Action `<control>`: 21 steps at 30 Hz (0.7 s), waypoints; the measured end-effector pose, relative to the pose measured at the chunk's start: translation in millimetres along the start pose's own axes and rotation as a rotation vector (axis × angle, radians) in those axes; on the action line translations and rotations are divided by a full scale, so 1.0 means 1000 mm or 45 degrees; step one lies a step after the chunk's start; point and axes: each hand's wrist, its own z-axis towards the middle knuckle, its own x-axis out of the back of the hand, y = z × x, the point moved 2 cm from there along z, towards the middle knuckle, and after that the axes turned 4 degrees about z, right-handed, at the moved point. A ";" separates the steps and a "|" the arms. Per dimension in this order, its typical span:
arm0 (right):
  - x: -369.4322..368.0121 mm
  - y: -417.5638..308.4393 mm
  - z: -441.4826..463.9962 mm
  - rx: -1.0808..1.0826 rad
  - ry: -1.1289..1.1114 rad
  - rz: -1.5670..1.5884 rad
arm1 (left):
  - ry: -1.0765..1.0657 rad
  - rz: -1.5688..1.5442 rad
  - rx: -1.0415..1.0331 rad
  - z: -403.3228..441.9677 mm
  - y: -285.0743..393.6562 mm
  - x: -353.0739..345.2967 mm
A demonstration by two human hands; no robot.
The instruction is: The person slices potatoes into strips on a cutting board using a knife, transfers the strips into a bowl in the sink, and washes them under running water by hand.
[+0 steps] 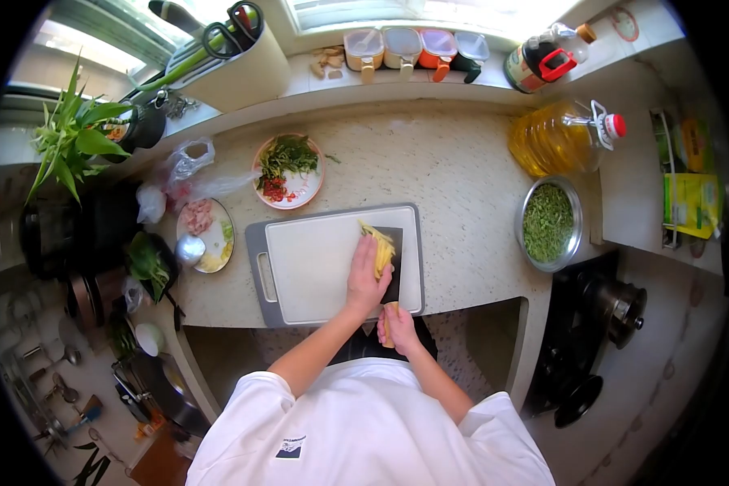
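A white cutting board (316, 263) with a grey rim lies on the counter. On its right part is a dark cleaver (392, 283), its blade flat and its wooden handle (390, 326) toward the body. My right hand (398, 330) is wrapped round that handle at the board's near edge. Yellow shredded strips (382, 247) rest against and over the blade's left side. My left hand (366, 279) lies over the strips with its fingers stretched out, pressed alongside the blade. Its palm hides part of the strips.
Behind the board stands a plate (304, 194) of chopped greens and red pepper. At left, another plate (219, 263) holds meat and a spoon. A metal bowl (549, 224) of greens and an oil jug (555, 138) stand right, near the stove (571, 340).
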 end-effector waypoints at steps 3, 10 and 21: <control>-0.012 -0.003 -0.007 0.019 -0.023 -0.022 | 0.047 0.011 -0.003 0.000 0.004 0.014; -0.052 0.000 -0.016 0.077 -0.105 -0.016 | 0.113 0.004 -0.013 0.002 0.005 0.064; -0.130 0.001 -0.027 -0.065 -0.401 -0.260 | 0.455 0.188 0.189 -0.027 -0.009 0.168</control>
